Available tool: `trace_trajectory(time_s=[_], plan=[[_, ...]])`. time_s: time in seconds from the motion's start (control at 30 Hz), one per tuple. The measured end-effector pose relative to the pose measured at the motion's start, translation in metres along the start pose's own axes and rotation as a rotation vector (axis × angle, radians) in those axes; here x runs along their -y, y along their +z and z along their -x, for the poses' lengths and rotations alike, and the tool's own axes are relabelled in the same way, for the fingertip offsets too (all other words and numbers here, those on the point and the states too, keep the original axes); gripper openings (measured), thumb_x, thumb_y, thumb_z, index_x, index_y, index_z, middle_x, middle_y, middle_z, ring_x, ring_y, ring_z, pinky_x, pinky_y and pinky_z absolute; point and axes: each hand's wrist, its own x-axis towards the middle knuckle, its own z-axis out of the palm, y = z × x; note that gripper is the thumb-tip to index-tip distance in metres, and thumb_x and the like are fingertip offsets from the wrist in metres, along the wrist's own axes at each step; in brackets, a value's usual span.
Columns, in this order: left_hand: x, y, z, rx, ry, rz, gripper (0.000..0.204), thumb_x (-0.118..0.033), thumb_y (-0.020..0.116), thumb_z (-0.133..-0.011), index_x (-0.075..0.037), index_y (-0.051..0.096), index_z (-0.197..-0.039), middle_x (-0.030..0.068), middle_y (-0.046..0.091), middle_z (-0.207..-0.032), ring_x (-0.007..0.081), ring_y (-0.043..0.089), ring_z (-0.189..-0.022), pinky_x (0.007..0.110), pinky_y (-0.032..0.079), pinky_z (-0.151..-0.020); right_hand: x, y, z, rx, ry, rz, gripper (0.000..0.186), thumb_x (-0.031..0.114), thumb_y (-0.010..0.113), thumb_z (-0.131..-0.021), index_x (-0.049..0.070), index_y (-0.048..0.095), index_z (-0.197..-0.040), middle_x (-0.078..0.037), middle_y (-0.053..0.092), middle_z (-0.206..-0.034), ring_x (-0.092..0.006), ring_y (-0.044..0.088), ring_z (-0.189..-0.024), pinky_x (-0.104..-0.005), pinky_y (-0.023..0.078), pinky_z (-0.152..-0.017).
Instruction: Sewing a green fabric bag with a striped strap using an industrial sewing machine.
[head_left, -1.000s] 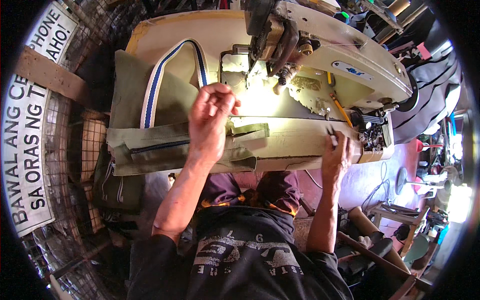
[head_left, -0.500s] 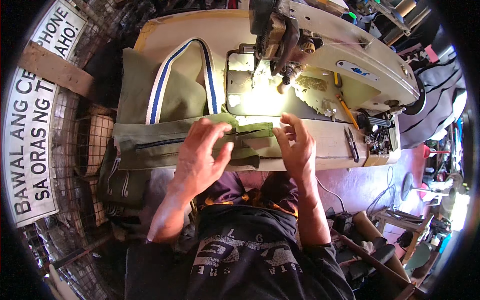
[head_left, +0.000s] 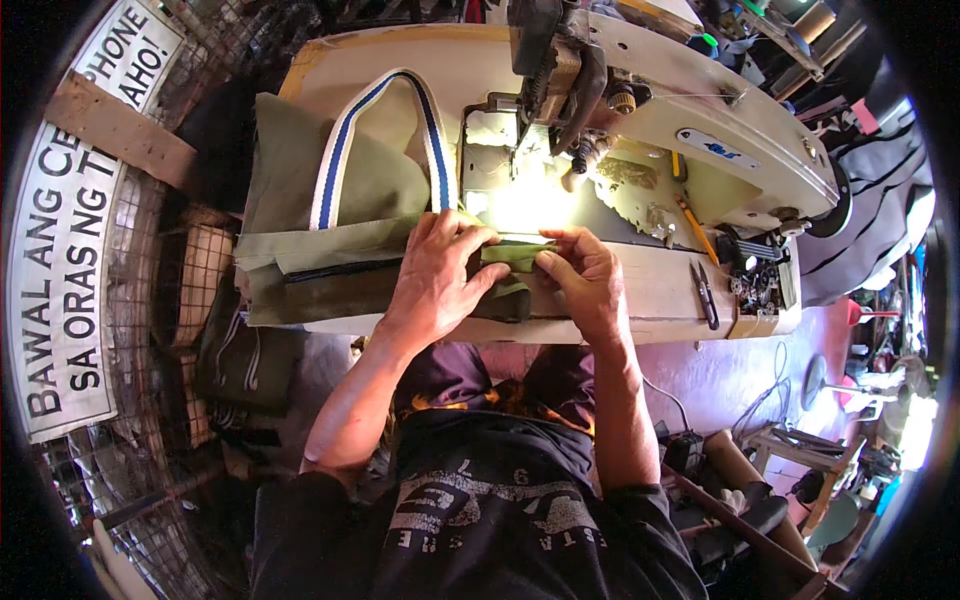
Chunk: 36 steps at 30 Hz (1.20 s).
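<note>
An olive fabric bag piece (head_left: pixel 290 170) with a blue-and-white striped strap (head_left: pixel 335 160) and a dark zip (head_left: pixel 335 270) lies on the sewing machine bed (head_left: pixel 350 55). My left hand (head_left: pixel 440 280) rests on its near band, fingers curled onto the fabric edge beside the needle area. My right hand (head_left: pixel 590 285) pinches a short green fabric flap (head_left: pixel 508 258) between thumb and fingers, just below the brightly lit needle plate (head_left: pixel 495 160). The machine head (head_left: pixel 700 95) stands above. Dark snips (head_left: pixel 703 295) and an orange pencil (head_left: pixel 697 225) lie to the right of my hands.
A wire mesh wall with signs (head_left: pixel 60 300) and a wooden board (head_left: pixel 120 125) runs along the left. Olive fabric (head_left: pixel 240 360) hangs below the table's left side. Grey bundles (head_left: pixel 870 230), cables and assorted clutter crowd the right. My lap is below the table edge.
My right hand has left the snips and moved left onto the green flap. My left hand has come down onto the fabric, which has shifted slightly up and right.
</note>
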Motion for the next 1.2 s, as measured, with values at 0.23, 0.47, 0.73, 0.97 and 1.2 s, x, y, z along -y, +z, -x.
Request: trace_trajectory(time_s=[0.23,0.47,0.73,0.97,1.2], plan=[[-0.016,-0.002,-0.005,0.001,-0.028,-0.034,0.032,-0.016,0.075,-0.079,-0.007,0.057,-0.104,0.011,0.053,-0.1,0.0311,0.051,-0.101,0.043,0.04,-0.091,-0.006,0.005,0.005,-0.065,-0.098,-0.034,0.024,0.003,0.064,-0.091,0.002,0.064,-0.115,-0.002,0.066,-0.092,-0.0081,0.06,-0.083,-0.0242,0.05,-0.076],[-0.023,-0.001,-0.014,0.134,-0.095,0.171,0.025,-0.014,0.071,-0.082,0.0,0.059,-0.1,0.0182,0.063,-0.088,0.0369,0.061,-0.085,0.045,0.046,-0.078,-0.011,0.001,0.004,-0.043,-0.189,-0.045,0.026,0.004,0.065,-0.091,0.004,0.063,-0.117,-0.004,0.067,-0.09,-0.0095,0.061,-0.083,-0.0254,0.051,-0.075],[-0.025,-0.008,-0.022,0.288,-0.283,0.191,0.022,-0.015,0.067,-0.086,0.004,0.062,-0.095,0.0236,0.063,-0.082,0.04,0.062,-0.079,0.044,0.047,-0.072,-0.011,-0.004,0.003,-0.042,-0.113,-0.04,0.03,0.005,0.066,-0.09,0.004,0.062,-0.12,-0.004,0.065,-0.09,-0.0098,0.061,-0.08,-0.0246,0.051,-0.071],[-0.012,-0.007,-0.021,0.324,-0.331,0.327,0.023,-0.014,0.069,-0.084,0.004,0.063,-0.098,0.0148,0.065,-0.078,0.0232,0.062,-0.075,0.038,0.047,-0.073,-0.003,-0.009,-0.002,0.06,-0.06,-0.169,0.03,0.006,0.064,-0.091,-0.003,0.058,-0.12,-0.004,0.064,-0.089,-0.0083,0.059,-0.076,-0.023,0.05,-0.066],[-0.007,-0.01,-0.021,0.256,-0.322,0.507,0.016,-0.012,0.07,-0.089,0.0,0.063,-0.097,-0.0027,0.059,-0.08,0.0083,0.054,-0.077,0.025,0.045,-0.072,-0.005,-0.013,-0.012,0.118,0.057,-0.263,0.03,0.01,0.063,-0.093,-0.001,0.057,-0.121,-0.004,0.067,-0.089,-0.0092,0.061,-0.076,-0.0235,0.051,-0.07]])
